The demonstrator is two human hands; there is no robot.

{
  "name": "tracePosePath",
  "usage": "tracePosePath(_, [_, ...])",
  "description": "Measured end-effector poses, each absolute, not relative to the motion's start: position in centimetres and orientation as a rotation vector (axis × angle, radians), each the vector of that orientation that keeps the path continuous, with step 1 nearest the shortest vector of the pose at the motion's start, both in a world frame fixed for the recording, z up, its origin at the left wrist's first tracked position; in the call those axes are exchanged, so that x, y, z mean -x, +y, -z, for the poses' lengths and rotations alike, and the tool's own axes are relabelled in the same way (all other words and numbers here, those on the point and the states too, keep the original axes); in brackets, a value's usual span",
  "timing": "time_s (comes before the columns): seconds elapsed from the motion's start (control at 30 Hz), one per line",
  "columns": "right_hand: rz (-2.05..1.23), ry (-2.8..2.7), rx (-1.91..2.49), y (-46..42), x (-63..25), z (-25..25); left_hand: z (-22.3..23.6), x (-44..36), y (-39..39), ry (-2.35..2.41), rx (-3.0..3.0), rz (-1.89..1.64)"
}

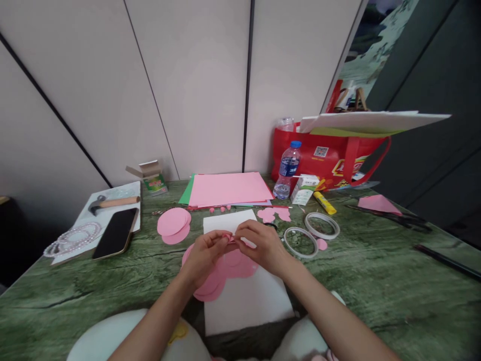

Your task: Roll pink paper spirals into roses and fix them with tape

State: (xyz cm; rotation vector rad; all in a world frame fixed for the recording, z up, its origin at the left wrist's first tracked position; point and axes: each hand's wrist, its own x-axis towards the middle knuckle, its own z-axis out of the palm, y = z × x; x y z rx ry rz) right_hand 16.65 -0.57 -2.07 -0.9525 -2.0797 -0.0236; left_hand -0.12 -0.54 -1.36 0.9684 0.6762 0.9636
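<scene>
I pinched a small pink piece [228,238] between the thumb and fingers of my left hand [206,250], above the worktable; the fingers of my right hand [265,246] bent to its right end, though whether they gripped it I could not tell. It looked creased or curled, deeper pink where shaded. My fingertips hid much of its outline.

Below, toward seven o'clock, pale pink discs [211,285] overlapped a white sheet [248,307], partly covered by my left hand. White tape rolls [322,226] lay at three o'clock, pink sheets [231,188] at twelve.

Between one and two o'clock stood a bottle [281,189] with a blue label, its white characters too blurred to read. Behind it, a red bag [300,170] carried a QR code [320,151] and a yellow-edged logo partly covered by a strap. Lettering on the green box [155,183] at ten o'clock was illegible. Just past three o'clock, a dark, slender object [449,260] was cut off by the frame.
</scene>
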Motion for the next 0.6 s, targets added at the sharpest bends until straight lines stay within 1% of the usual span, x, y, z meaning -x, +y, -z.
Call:
tracePosePath(0.17, [0.046, -2.111, 0.954, -0.62, -16.61, 1.99, 1.69, 0.24, -0.49, 0.67, -0.992, -0.957])
tracePosePath(0.6, [-0.062, -2.122, 0.971, -0.77, -16.54, 1.81, 1.31, 0.1, -0.62, 0.749, -1.063, -0.979])
